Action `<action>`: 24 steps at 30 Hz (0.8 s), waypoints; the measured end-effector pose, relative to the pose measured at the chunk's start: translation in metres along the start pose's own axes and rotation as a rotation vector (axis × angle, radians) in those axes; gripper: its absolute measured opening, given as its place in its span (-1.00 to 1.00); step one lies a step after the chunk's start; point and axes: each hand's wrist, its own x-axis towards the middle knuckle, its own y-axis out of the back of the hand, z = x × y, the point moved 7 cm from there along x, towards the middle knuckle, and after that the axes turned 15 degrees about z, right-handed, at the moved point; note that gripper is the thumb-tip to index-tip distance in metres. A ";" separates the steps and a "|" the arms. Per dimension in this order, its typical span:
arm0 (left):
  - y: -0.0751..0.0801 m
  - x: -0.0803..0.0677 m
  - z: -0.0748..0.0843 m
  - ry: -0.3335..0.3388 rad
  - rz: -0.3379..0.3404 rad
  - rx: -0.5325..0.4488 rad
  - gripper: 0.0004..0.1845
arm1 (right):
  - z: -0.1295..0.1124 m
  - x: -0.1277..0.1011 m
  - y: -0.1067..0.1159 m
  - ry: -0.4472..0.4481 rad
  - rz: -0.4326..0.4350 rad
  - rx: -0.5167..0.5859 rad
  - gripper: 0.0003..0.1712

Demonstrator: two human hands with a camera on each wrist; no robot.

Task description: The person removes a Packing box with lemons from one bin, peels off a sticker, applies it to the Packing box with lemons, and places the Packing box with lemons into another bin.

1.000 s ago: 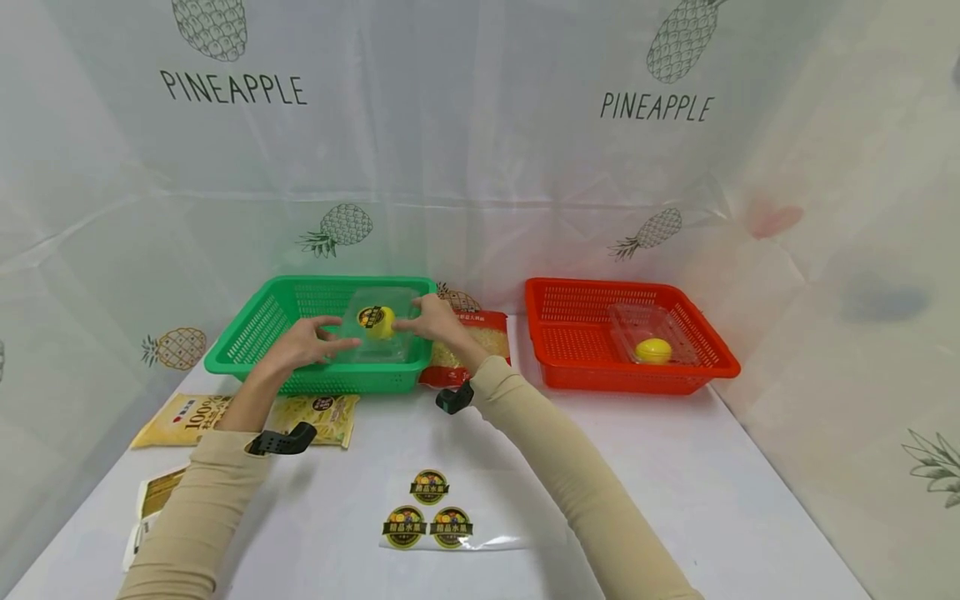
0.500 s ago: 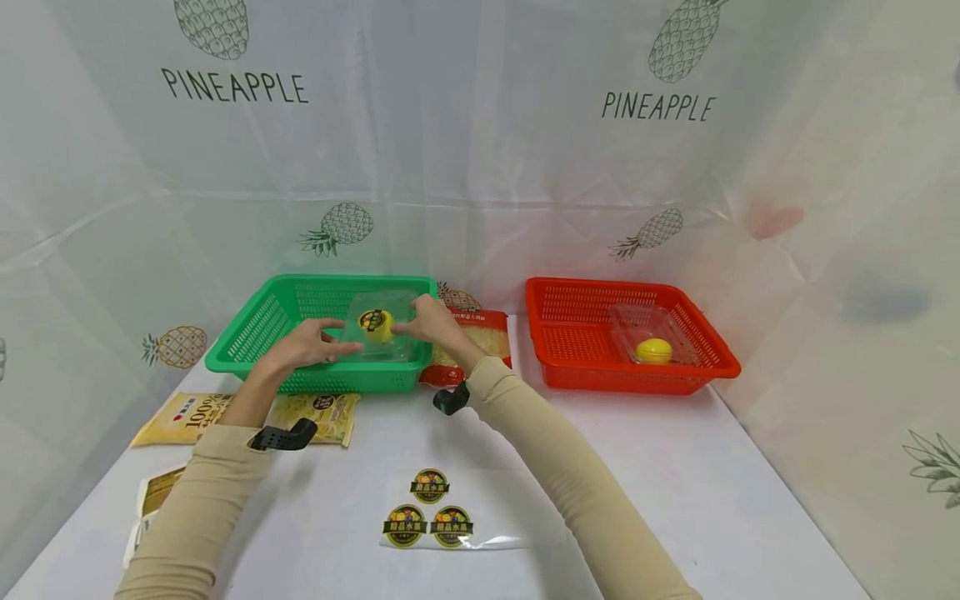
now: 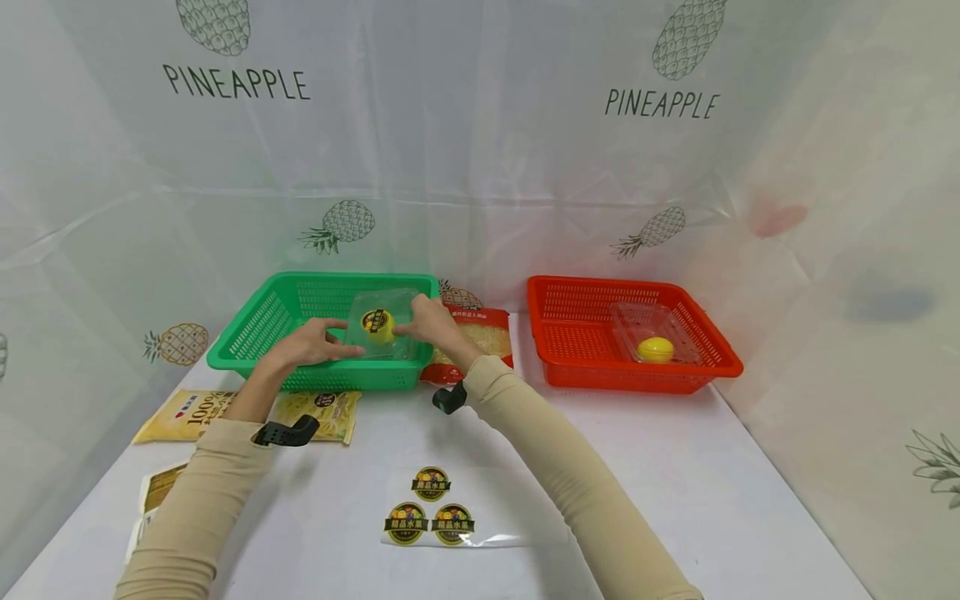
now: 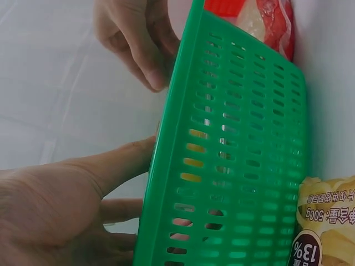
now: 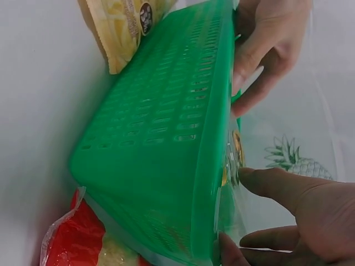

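A clear plastic box sits in the right part of the green basket. A round black-and-gold sticker lies on its lid, with a yellow fruit showing through beneath. My left hand holds the box's left side, thumb near its front edge. On the opposite side my right hand grips it between thumb and fingers. From the left wrist, the basket wall hides most of the box. The right wrist view shows my right thumb close beside the sticker.
At right stands a red basket with another clear box and a yellow fruit. A red bag lies between the baskets. Yellow bags lie in front of the green basket. A sheet with round stickers lies nearer.
The box has shifted and settled very slightly within the green basket, both hands staying on it. The head view has tilted a little.
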 end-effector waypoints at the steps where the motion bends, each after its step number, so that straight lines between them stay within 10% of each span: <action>1: 0.000 0.000 0.000 -0.004 0.000 0.005 0.00 | -0.001 0.000 0.000 0.004 0.003 -0.007 -0.60; 24: -0.006 0.005 0.001 -0.083 0.011 0.156 -0.20 | 0.005 -0.009 0.022 0.068 -0.047 0.100 -0.34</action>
